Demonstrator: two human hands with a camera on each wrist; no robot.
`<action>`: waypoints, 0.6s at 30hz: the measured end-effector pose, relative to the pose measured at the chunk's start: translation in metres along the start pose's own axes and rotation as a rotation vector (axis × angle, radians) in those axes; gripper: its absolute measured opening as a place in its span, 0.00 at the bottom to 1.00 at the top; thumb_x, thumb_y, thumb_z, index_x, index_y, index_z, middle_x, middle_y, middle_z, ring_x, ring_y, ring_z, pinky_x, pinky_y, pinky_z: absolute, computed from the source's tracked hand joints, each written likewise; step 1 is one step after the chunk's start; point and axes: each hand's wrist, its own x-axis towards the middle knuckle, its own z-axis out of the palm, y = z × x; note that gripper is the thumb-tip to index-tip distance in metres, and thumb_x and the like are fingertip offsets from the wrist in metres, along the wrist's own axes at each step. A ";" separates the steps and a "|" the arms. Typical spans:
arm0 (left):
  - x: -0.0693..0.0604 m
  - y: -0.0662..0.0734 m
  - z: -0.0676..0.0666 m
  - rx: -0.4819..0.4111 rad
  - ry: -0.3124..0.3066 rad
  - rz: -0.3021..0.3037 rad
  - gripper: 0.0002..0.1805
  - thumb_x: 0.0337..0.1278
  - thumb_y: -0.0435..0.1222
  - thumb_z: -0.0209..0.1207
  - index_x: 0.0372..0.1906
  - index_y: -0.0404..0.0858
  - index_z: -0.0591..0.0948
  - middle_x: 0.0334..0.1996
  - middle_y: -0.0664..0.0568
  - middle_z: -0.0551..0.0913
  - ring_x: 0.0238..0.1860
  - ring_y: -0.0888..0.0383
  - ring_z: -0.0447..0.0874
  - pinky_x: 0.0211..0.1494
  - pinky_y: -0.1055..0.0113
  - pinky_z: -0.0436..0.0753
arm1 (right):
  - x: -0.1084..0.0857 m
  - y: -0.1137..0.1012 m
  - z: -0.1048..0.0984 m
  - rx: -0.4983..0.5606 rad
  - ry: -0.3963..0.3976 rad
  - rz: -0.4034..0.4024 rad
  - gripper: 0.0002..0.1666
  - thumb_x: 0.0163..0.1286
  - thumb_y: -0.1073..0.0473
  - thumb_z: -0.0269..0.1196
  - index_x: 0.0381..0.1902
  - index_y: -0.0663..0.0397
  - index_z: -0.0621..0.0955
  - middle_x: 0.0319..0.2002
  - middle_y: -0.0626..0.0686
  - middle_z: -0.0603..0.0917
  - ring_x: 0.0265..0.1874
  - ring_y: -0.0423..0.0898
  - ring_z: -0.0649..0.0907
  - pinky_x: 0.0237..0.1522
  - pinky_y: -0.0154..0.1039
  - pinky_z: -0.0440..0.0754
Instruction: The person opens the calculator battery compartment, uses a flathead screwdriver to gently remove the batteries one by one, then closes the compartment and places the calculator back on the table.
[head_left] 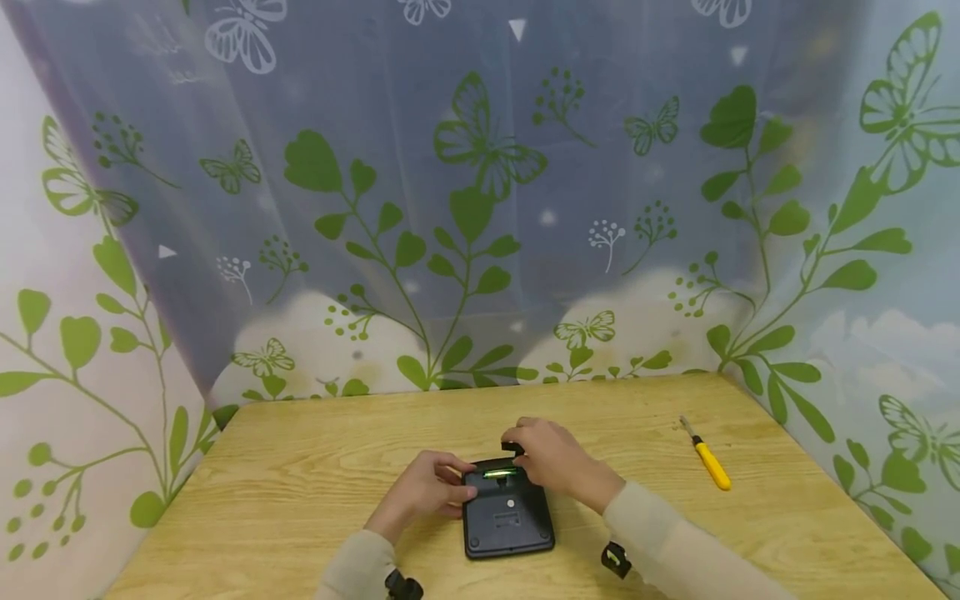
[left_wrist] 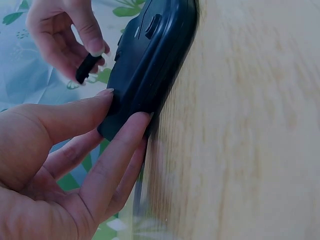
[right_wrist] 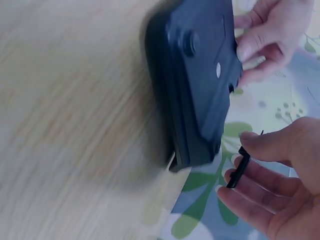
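Note:
A black calculator lies back side up on the table, with a small pale round sticker and round feet. In the slot near its far edge shows a shiny green-yellow battery. My left hand grips the calculator's left side, its thumb on the back face and fingers at the edge. Just above the far right corner, my right hand pinches a small black battery cover between thumb and fingers. That cover is apart from the calculator, as both wrist views show.
A screwdriver with a yellow handle lies on the right part of the wooden table, near tiny specks. Behind the table hangs a cloth printed with leaves and butterflies. Black wrist-worn devices show near both sleeves.

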 end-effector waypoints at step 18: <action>0.001 0.000 0.000 -0.003 0.008 0.001 0.21 0.56 0.25 0.71 0.56 0.32 0.85 0.42 0.39 0.82 0.32 0.55 0.87 0.37 0.59 0.94 | -0.018 0.035 -0.017 0.028 -0.039 0.046 0.16 0.61 0.69 0.74 0.48 0.61 0.86 0.41 0.57 0.87 0.40 0.53 0.87 0.41 0.48 0.91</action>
